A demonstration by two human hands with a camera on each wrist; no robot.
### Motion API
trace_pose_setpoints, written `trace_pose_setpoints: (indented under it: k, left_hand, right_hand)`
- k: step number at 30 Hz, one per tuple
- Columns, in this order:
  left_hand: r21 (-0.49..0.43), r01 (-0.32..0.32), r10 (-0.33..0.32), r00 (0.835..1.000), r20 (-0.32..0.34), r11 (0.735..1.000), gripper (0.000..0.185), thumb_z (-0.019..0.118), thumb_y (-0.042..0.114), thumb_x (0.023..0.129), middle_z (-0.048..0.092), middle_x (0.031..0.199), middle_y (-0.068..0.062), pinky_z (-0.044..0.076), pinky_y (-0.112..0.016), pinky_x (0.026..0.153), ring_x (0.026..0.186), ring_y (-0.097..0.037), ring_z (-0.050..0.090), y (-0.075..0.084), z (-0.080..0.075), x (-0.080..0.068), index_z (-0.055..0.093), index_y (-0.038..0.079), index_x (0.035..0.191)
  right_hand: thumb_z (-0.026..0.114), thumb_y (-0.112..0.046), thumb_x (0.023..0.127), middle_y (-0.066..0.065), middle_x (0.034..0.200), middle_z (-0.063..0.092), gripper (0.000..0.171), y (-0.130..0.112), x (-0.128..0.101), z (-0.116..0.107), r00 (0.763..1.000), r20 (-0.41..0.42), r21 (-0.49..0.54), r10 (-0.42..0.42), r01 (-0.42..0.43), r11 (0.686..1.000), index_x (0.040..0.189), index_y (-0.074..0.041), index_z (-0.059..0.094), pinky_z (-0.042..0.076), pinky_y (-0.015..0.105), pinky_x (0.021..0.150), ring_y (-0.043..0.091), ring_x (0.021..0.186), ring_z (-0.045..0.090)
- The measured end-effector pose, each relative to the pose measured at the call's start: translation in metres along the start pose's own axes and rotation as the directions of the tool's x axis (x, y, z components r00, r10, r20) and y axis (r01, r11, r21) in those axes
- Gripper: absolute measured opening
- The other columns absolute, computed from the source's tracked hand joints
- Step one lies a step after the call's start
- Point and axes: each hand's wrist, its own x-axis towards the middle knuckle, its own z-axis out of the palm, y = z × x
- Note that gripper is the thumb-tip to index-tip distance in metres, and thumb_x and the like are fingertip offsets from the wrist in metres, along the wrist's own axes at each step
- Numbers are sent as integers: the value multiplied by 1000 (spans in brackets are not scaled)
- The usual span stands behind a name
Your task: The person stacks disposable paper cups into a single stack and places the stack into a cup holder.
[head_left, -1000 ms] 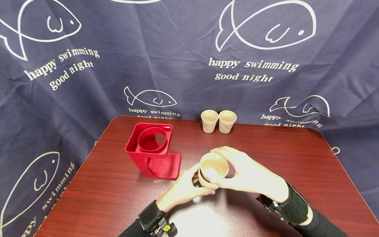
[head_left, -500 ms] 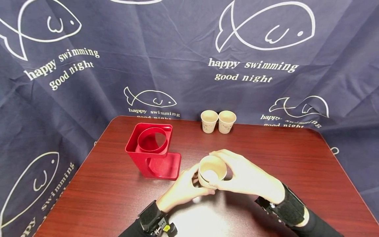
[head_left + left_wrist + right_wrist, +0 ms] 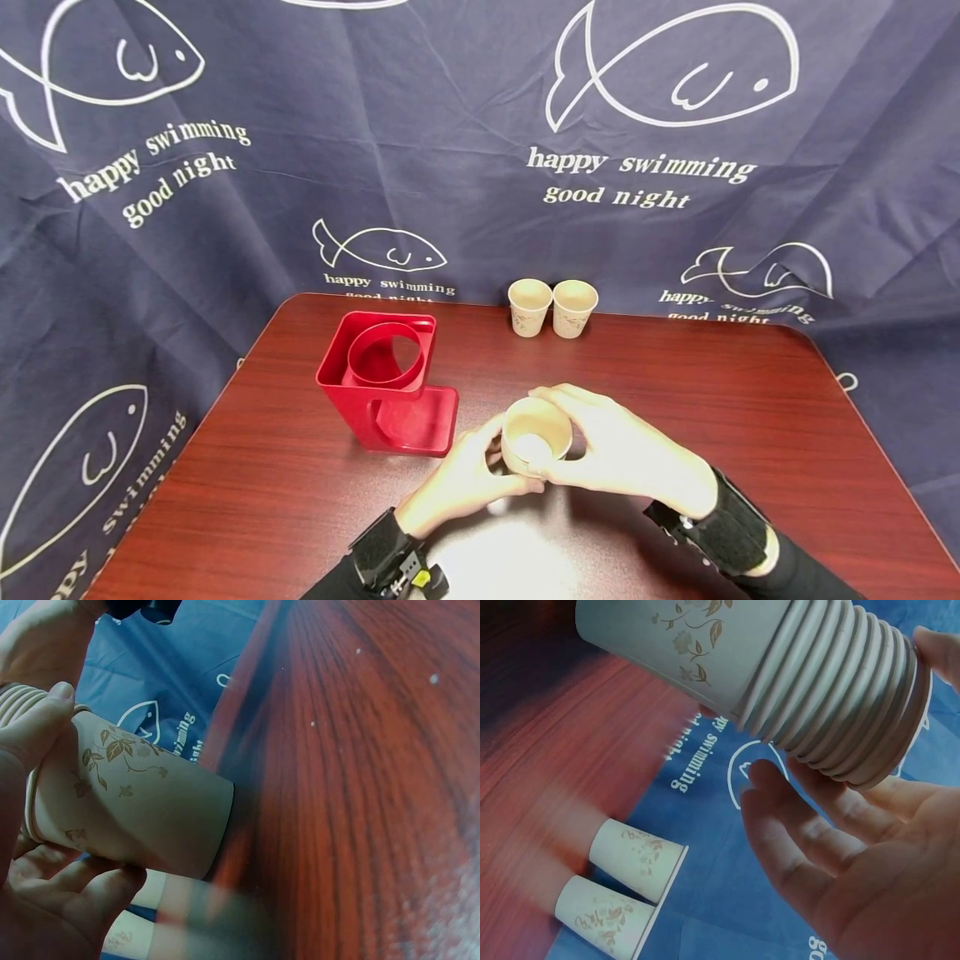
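**Nested Cup Stack Held in Both Hands Above the Counter**

Nearest to us, our left hand [image 3: 461, 479] grips the stack of paper cups [image 3: 534, 435] low on its side. In the left wrist view, the thumb lies across the patterned wall of the outermost cup [image 3: 131, 810] and the other fingers [image 3: 71, 900] curl under it. Our right hand [image 3: 626, 450] comes in from the other side at the top of the stack. In the right wrist view, the stacked rims [image 3: 847, 697] sit against the curved fingers [image 3: 795, 817], with one fingertip at the far edge of the rims. Both hands therefore hold the stack, fingers curled round it, neither spread flat. The stack sits between the two hands, above the near-centre of the counter [image 3: 675, 367], mouth up in the head view. Whether its base touches the counter we cannot tell.

Hazards, as we judge them: the thin paper walls can buckle if the left hand squeezes too hard. The tightly nested rims may release more than one cup if the right fingers catch several at once. A sudden release could also tip the stack out of the left hand.

Further out, to the left, the red cup holder [image 3: 386, 379] stands on the counter, well apart from the hands. At the far edge, two single paper cups [image 3: 552, 307] stand upright just beside each other. Behind them hangs the dark blue cloth [image 3: 450, 125] printed with fish.
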Motion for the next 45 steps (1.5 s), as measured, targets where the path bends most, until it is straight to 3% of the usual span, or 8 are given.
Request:
trace_pose_setpoints:
  k: [12,17,23,36,45]
  left_hand:
    - [-3,-18,18,1000,-6,1000,74,91,37,79,72,123,4,55,-25,100,112,-10,69,0,0,0,55,26,142]
    - [-27,16,-16,1000,-1,999,73,92,35,77,72,123,5,54,-24,99,112,-11,69,0,1,0,56,29,140]
    - [-31,19,-19,1000,-3,999,73,93,34,77,72,122,12,55,-24,98,110,-8,69,-1,1,0,55,34,140]
    - [22,20,-19,1000,-25,1000,77,93,38,75,71,121,13,55,-25,99,111,-6,68,0,2,0,55,34,142]
    - [-46,41,-42,999,-23,998,77,93,32,76,72,121,4,55,-24,98,109,-8,70,0,3,0,55,25,142]
  right_hand:
    - [78,-60,83,-16,131,62,72,0,-1,0,999,1,-57,38,-38,998,143,-26,56,51,35,104,4,118,60]
    - [77,-65,82,-14,139,59,79,-1,-2,-5,997,8,-88,81,-80,993,147,-26,53,50,39,108,6,127,57]
    - [84,-54,81,-7,146,58,80,2,0,-17,995,-17,-56,101,-101,993,147,-20,54,48,44,110,14,134,56]
    - [86,-45,82,1,142,61,79,15,5,-40,965,-191,-66,178,-194,979,147,-17,51,46,49,109,26,130,58]
    - [87,-41,82,5,142,59,83,32,16,-47,932,-303,-58,198,-226,973,151,-15,47,42,47,112,25,132,56]
